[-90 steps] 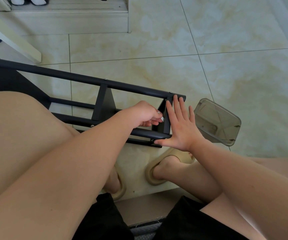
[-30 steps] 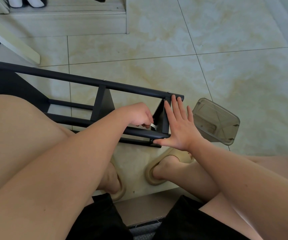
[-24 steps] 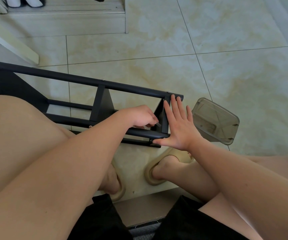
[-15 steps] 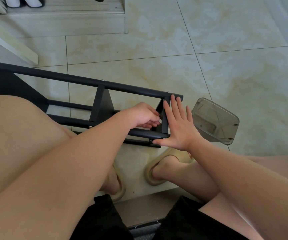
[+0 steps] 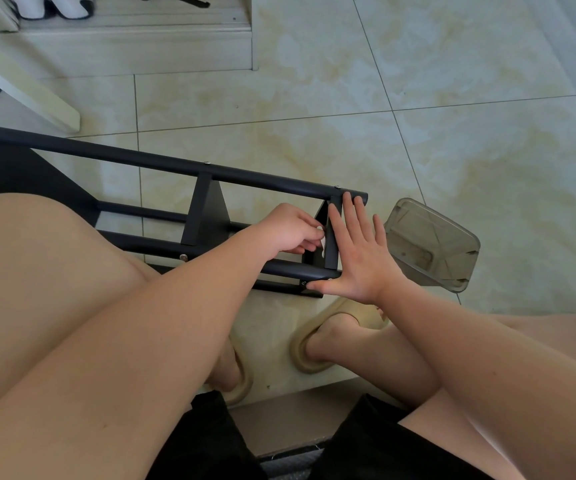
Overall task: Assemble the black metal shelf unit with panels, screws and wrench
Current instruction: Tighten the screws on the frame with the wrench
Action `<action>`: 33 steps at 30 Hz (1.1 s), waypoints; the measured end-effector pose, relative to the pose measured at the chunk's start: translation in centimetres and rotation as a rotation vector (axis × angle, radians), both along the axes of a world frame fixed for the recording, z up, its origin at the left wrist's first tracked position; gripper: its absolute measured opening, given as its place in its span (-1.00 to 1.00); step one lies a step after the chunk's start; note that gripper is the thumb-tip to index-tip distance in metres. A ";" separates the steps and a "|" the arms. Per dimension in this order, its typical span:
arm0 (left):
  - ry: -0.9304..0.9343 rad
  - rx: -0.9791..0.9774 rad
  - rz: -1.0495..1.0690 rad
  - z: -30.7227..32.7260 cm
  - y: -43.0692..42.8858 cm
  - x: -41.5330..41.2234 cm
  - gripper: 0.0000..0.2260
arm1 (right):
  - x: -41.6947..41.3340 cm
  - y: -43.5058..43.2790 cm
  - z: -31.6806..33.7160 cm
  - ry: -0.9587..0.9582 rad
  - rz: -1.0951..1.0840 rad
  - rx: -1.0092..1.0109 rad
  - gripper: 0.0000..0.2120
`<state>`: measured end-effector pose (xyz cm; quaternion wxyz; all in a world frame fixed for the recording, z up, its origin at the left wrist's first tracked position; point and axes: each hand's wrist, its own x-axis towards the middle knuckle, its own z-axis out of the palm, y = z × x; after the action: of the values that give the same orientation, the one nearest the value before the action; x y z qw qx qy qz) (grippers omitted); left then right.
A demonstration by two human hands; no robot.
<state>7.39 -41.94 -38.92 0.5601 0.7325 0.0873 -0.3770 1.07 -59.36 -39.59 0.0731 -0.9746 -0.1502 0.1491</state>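
The black metal shelf unit (image 5: pixel 162 162) lies on its side on the tiled floor in front of my knees. My right hand (image 5: pixel 359 258) presses flat, fingers straight, against the outer face of its end panel (image 5: pixel 331 251), thumb on the lower bar's end. My left hand (image 5: pixel 290 230) reaches inside the frame, fingers curled, and pinches a small silvery piece against the inner face of that panel. It looks like the wrench, mostly hidden by the fingers. Screw heads (image 5: pixel 337 187) show along the top bar.
A clear plastic container (image 5: pixel 432 244) lies tilted on the floor just right of the shelf's end. My feet in beige slippers (image 5: pixel 314 362) are below the frame. A white slanted leg (image 5: pixel 20 81) and a raised step (image 5: pixel 141 43) stand at the back left.
My left hand has shifted slightly up and down at the end panel, its fingers working the small piece. My right hand and the shelf have stayed put.
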 end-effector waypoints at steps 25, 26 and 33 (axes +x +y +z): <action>0.194 0.010 0.027 0.8 -0.2 0.1 -0.96 | -0.1 0.0 -0.1 -0.010 -0.001 0.004 0.29; 0.211 0.005 0.034 0.6 -0.2 0.1 -0.95 | -0.1 0.0 0.0 -0.011 0.000 0.004 0.28; 0.291 -0.022 0.017 0.6 0.3 0.0 -0.91 | -0.1 0.0 -0.1 -0.013 0.009 -0.008 0.28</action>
<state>7.34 -41.69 -38.28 0.5526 0.6633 0.1697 -0.4753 0.95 -59.36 -39.74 0.0678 -0.9751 -0.1545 0.1437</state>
